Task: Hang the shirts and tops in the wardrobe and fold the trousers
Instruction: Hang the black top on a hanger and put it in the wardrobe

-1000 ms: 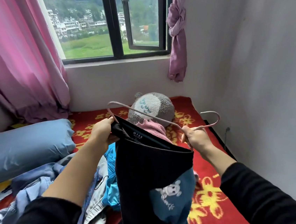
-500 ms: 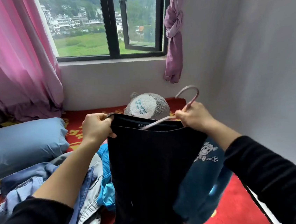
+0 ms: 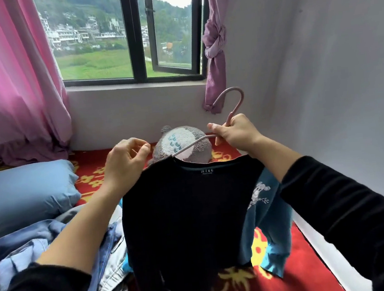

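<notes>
A bed with a red floral cover point(image 3: 300, 264) fills a corner between a white wall point(image 3: 319, 60) and a window point(image 3: 135, 32) with pink curtains point(image 3: 9, 81). On the bed lie a blue pillow point(image 3: 23, 194), a grey plush toy point(image 3: 183, 143) and a heap of blue clothes point(image 3: 31, 247). The black top point(image 3: 189, 216) hangs on the pink hanger point(image 3: 238, 100) above the bed, with a teal garment point(image 3: 264, 211) behind it. The right hand point(image 3: 237, 133) has a closed grip on the hanger's neck. The left hand point(image 3: 124, 162) curls at the top's shoulder, its grip unclear. 0.5 s ago both hands were stretching the collar over the hanger.
</notes>
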`<action>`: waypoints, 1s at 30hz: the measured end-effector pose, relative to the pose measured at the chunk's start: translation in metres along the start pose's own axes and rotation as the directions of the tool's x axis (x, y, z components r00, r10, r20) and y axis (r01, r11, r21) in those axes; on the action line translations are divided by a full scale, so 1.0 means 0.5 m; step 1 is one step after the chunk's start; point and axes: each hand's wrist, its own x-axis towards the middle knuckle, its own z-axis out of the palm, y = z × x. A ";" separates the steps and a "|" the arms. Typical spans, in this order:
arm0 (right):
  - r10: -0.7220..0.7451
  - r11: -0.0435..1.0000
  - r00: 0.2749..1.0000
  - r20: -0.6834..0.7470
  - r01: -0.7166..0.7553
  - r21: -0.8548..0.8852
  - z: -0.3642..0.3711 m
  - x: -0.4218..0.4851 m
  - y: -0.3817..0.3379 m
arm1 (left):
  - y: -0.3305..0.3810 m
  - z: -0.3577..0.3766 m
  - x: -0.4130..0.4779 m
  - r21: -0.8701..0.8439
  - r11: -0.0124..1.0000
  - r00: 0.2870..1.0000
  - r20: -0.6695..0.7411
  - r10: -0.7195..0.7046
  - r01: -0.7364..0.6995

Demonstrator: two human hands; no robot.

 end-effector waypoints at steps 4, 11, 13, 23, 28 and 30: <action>-0.006 0.991 1.000 0.008 0.005 0.134 -0.021 -0.020 -0.057 | 0.002 -0.024 -0.031 -0.022 0.996 0.943 0.322 0.088 -0.086; -0.235 0.962 0.957 0.172 0.205 0.179 -0.115 -0.069 -0.180 | 0.112 -0.121 -0.071 0.098 0.977 0.982 0.023 0.188 -0.189; -0.350 0.926 0.928 0.124 0.323 0.198 -0.142 -0.088 -0.218 | 0.168 -0.163 -0.085 0.158 0.966 0.972 -0.084 0.220 -0.205; -0.683 0.730 0.678 0.270 0.625 0.278 -0.080 -0.234 -0.310 | 0.242 -0.359 -0.320 0.300 0.952 0.868 -0.454 0.200 -0.062; -0.800 0.600 0.534 0.272 0.713 0.363 -0.030 -0.343 -0.424 | 0.269 -0.506 -0.452 0.380 0.923 0.755 -0.620 0.213 0.052; -0.826 0.563 0.480 0.295 0.712 0.419 -0.001 -0.393 -0.476 | 0.273 -0.573 -0.512 0.383 0.919 0.729 -0.657 0.195 0.099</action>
